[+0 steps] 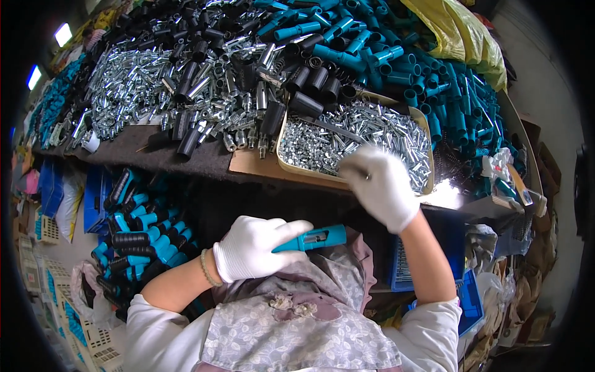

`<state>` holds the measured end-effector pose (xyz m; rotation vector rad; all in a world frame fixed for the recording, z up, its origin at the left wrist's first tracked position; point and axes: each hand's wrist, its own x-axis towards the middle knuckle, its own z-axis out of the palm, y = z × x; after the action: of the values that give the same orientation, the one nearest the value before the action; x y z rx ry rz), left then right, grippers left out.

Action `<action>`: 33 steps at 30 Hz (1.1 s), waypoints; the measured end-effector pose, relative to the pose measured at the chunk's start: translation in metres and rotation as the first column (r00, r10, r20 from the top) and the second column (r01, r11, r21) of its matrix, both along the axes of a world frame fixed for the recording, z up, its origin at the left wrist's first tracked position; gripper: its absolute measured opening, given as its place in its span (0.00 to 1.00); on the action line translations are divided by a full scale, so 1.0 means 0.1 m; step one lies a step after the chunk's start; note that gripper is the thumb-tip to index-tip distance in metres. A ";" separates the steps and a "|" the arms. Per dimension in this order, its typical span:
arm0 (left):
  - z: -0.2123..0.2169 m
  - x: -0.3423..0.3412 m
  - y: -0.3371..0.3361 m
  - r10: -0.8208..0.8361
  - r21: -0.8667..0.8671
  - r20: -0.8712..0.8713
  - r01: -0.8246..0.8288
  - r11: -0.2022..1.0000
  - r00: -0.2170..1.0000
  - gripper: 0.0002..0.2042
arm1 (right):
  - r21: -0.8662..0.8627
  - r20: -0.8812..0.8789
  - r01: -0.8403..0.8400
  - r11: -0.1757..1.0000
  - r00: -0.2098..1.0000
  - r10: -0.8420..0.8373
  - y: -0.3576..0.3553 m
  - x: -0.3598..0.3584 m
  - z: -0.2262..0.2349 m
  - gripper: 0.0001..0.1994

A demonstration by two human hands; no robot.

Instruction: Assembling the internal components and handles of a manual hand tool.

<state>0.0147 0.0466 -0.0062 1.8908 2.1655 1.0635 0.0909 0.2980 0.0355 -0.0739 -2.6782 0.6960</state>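
Note:
My left hand (pixel 251 248), in a white knitted glove, grips a teal plastic tube (pixel 328 237) above my lap. The tube lies almost level, its wider end toward the right, and metal shows through a slot in its side. My right hand (pixel 385 189), gloved too, is over the front edge of a cream tray (pixel 310 175). Its fingers are curled together and slightly blurred; something small and dark shows between them, too unclear to name. Small silvery fittings (pixel 300 146) fill the tray's left part, and longer metal pins (pixel 396 133) its right.
Behind the tray are piled black sleeves (pixel 307 104), loose metal parts (pixel 133 80) and teal tubes (pixel 353 53). A yellow sack (pixel 462 37) lies at the back right. Teal-and-black assembled pieces (pixel 145 232) are heaped at my left. A blue bin (pixel 472 304) stands low at right.

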 end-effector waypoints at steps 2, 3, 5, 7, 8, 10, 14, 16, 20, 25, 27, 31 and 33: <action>0.02 0.01 -0.01 0.019 0.000 0.005 -0.019 1.000 1.000 0.23 | 0.216 0.050 0.151 0.965 0.985 -0.166 0.12 -0.19 -0.02 0.07; 0.02 0.01 -0.01 0.023 -0.005 0.011 -0.023 1.000 1.000 0.23 | 0.306 0.077 0.187 0.933 0.972 -0.220 0.13 -0.24 -0.05 0.08; 0.04 0.00 -0.01 0.024 -0.012 0.015 -0.024 1.000 1.000 0.23 | 0.380 0.094 0.179 0.907 0.968 -0.231 0.11 -0.27 -0.03 0.08; 0.05 0.01 -0.02 0.042 -0.001 0.000 -0.042 0.999 0.999 0.23 | 0.464 0.101 0.138 0.875 0.973 -0.207 0.09 -0.31 -0.03 0.08; 0.04 0.01 -0.04 0.042 -0.008 0.001 -0.042 0.999 0.999 0.23 | 0.445 0.132 0.126 0.887 0.970 -0.204 0.10 -0.32 -0.01 0.08; 0.02 0.00 -0.04 0.049 0.012 -0.003 -0.049 0.999 0.999 0.23 | 0.416 0.177 0.102 0.904 0.966 -0.191 0.13 -0.33 0.00 0.08; 0.06 -0.03 -0.17 0.086 -0.033 -0.045 -0.087 0.996 0.995 0.23 | 0.157 -0.046 0.030 0.987 0.999 -0.023 0.10 -0.15 0.00 0.06; 0.10 -0.05 -0.23 0.096 -0.058 -0.082 -0.101 0.993 0.992 0.23 | -0.118 -0.005 -0.051 0.992 0.999 0.050 -0.07 0.04 0.10 0.05; 0.17 -0.06 -0.21 0.079 -0.093 -0.188 -0.098 0.991 0.979 0.22 | -0.235 0.108 -0.238 0.942 0.957 0.269 -0.30 0.23 0.05 0.05; 0.18 0.00 -0.20 0.058 -0.167 -0.260 -0.104 0.980 0.964 0.22 | -0.303 0.139 -0.199 0.932 0.958 0.250 -0.39 0.37 -0.01 0.08; 0.15 0.00 -0.19 0.064 -0.160 -0.263 -0.109 0.981 0.963 0.22 | -0.293 0.109 -0.198 0.935 0.965 0.239 -0.45 0.40 -0.05 0.08; 0.19 0.00 -0.13 0.071 -0.150 -0.252 -0.111 0.982 0.965 0.22 | -0.038 -0.063 -0.389 0.920 0.920 0.386 -0.57 0.37 -0.21 0.08; 0.17 0.00 -0.11 0.072 -0.144 -0.244 -0.110 0.984 0.967 0.22 | 0.098 -0.116 -0.442 0.891 0.885 0.452 -0.59 0.35 -0.29 0.07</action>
<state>0.0152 0.0354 0.0108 1.9518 2.4038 0.6832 0.1255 0.2387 0.0067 0.6095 -2.5995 0.7069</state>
